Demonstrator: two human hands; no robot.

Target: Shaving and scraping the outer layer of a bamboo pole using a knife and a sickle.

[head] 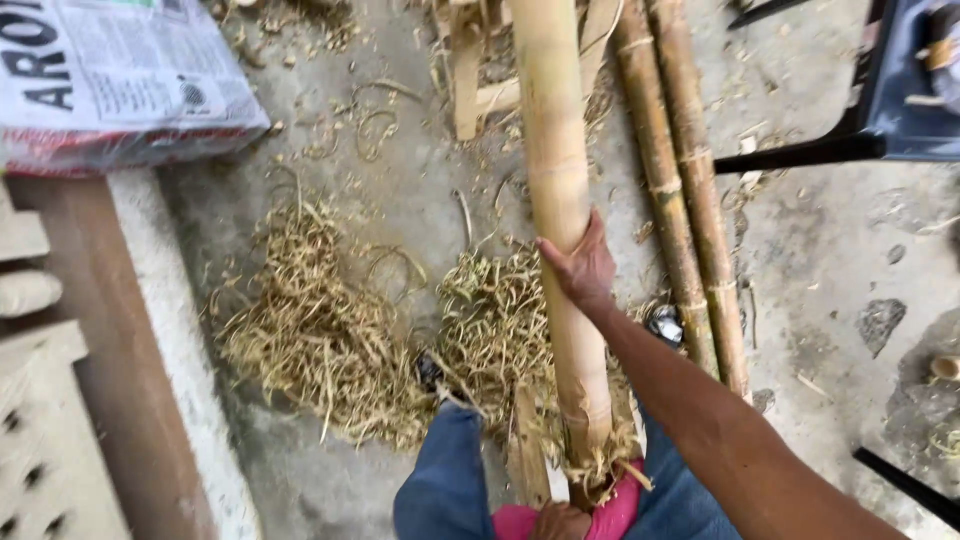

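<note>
Left hand (pixel 560 521) barely showing at the bottom edge, grip hidden behind the frayed foot of the bamboo pole (pixel 560 200). Pole's top cut off by the upper edge. Right hand (pixel 580 265) wrapped round, fingertips out of sight behind the stem. Printed sack (pixel 110 80) cropped at the left.
</note>
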